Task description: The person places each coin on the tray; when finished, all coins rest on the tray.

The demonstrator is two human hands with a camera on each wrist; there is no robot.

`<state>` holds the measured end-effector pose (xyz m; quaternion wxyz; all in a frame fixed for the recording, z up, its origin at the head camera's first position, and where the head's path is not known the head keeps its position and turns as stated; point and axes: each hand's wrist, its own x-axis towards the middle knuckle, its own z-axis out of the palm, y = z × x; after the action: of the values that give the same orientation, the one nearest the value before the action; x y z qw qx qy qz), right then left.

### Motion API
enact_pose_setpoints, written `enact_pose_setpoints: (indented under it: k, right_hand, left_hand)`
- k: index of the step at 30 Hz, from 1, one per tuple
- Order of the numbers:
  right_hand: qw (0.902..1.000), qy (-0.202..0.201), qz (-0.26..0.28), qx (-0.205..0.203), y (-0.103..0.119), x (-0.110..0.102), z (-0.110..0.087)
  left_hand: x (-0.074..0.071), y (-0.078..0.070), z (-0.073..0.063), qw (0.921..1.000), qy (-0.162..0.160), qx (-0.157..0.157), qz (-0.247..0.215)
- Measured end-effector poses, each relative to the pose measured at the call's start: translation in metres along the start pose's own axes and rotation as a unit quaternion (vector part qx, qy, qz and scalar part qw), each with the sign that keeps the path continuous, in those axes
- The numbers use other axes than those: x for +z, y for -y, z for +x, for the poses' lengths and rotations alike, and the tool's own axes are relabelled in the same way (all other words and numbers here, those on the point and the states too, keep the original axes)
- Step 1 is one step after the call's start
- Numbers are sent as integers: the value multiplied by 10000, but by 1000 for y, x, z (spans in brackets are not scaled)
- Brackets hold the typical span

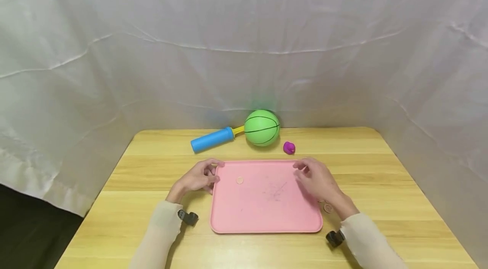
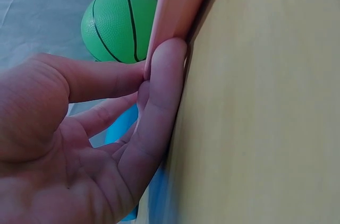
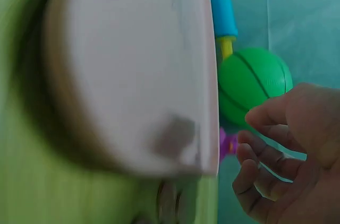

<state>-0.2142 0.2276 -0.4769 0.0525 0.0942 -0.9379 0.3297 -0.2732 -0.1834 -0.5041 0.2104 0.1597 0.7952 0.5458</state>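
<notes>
A pink tray (image 1: 263,222) lies on the wooden table. My left hand (image 1: 200,176) grips its left rim near the far corner, thumb on top and a finger underneath in the left wrist view (image 2: 164,17). Over the far right part of the tray is my right hand (image 1: 314,178), fingers loosely curved with nothing between them; in the right wrist view they stand apart from the tray's rim. A small round coin-like disc (image 1: 239,180) lies inside the tray at the far left. Another such disc (image 1: 328,208) lies on the table right of the tray, near my right wrist.
Behind the tray sit a green ball (image 1: 262,128) with black lines, a blue hand pump (image 1: 212,140) with a yellow end, and a small purple toy (image 1: 289,148). A pale curtain (image 1: 244,70) hangs behind the wooden table (image 1: 152,176).
</notes>
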Motion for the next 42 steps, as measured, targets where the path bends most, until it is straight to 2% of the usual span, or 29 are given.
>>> enact_pose_setpoints:
  k: [6,13,21,31,34,38,40,42]
  right_hand:
    - [9999,-108,-128,15,-24,-15,-12]
    - [9994,208,-261,125,-43,-27,-26]
    - [9984,516,-76,198,-48,-37,-34]
    - [9962,760,215,376,-51,-34,-34]
    - [9902,1012,661,702,-49,-33,-33]
    - [9713,1408,1483,1218,-47,-32,-32]
    - [9666,1488,1631,1302,-47,-31,-32]
    - [9663,1513,1614,1318,-46,-30,-32]
  left_hand:
    - [0,2,0,10000,16,-23,-33]
    - [-1,3,1,10000,56,53,-45]
    - [-2,1,0,9999,69,90,-18]
    - [0,4,0,9999,72,49,-123]
    - [0,4,1,9999,32,47,-141]
    - [0,4,2,9999,-6,23,-130]
    - [0,4,2,9999,-5,8,-123]
    - [0,4,1,9999,3,-15,-121]
